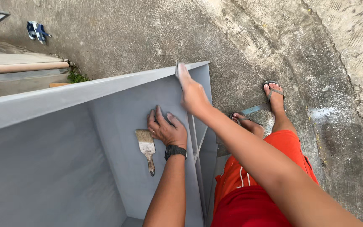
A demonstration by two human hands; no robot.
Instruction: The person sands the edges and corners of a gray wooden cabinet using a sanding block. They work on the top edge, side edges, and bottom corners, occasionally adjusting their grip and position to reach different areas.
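Grey box, one brush, two hands

Grey paint covers the big box (pixel 118 126) I lean over. One brush (pixel 146 148) lies flat on its inner wall, just beside my left hand (pixel 167 128), which rests open, palm down, with a ring and one black watch (pixel 175 151). My right hand (pixel 192 93) grips the top edge, fingers curled over it. Below, my two feet wear two sandals (pixel 274 90) on concrete ground (pixel 248 38). Far off lies one more blue pair of sandals (pixel 36 31).

Count of things around the grey painted box

There was one flat wooden-handled paintbrush (pixel 146 149), one grey painted metal box (pixel 118 113), one black wristwatch (pixel 175 151), two grey flip-flop sandals (pixel 272 90) on the feet, and one blue-and-white pair of sandals (pixel 37 31) on the concrete.
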